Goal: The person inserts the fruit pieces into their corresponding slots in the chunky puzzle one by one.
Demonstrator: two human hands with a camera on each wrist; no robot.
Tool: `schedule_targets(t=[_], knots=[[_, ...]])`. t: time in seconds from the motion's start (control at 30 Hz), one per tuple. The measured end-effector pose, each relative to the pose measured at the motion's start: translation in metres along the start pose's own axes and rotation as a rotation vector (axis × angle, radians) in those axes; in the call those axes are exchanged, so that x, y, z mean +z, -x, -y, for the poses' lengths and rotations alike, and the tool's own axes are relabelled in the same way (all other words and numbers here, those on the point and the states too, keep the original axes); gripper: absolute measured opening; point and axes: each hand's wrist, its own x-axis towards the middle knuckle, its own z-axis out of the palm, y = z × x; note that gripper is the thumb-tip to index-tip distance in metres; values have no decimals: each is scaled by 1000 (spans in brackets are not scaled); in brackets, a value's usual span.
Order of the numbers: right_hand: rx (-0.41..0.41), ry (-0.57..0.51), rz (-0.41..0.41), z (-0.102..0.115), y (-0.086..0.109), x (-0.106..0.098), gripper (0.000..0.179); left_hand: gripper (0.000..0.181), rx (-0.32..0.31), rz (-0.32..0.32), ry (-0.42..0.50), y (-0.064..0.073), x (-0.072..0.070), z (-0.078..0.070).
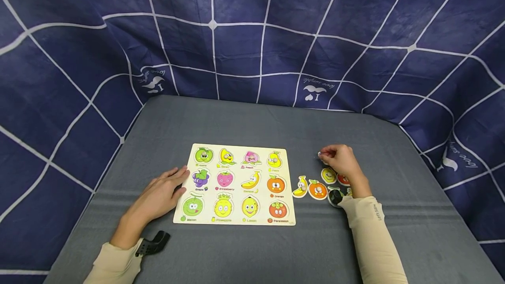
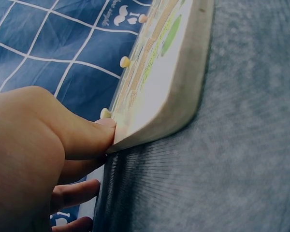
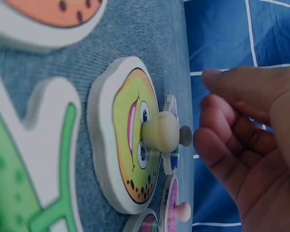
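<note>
My left hand (image 1: 163, 192) rests at the left edge of a cream fruit puzzle board (image 1: 236, 228), its fingers extended. In the left wrist view the thumb (image 2: 89, 135) touches the board's corner (image 2: 150, 128). My right hand (image 1: 341, 161) hovers over loose knobbed puzzle pieces to the board's right, fingers loosely bent. A whitish piece (image 1: 319, 155) shows by its fingertips, mostly covered. In the right wrist view, the fingertips are near a grey knob (image 3: 185, 136); no held thing is visible between them. A yellow-green smiling piece (image 3: 128, 135) stands nearer the camera.
Banana (image 1: 300, 186) and orange (image 1: 318, 189) pieces lie beside the board's right edge. A round yellow piece (image 1: 328, 175) and a red one (image 1: 343, 180) lie near the right wrist, which hides others. Grey cloth (image 1: 236, 257) covers the table; a blue gridded curtain (image 1: 236, 47) stands behind.
</note>
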Motion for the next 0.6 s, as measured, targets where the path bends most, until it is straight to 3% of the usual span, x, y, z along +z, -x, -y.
schedule_targets(t=[0.6], knots=[[68, 63, 74, -8, -4, -7, 10, 49, -1, -1, 4, 0, 0, 0]])
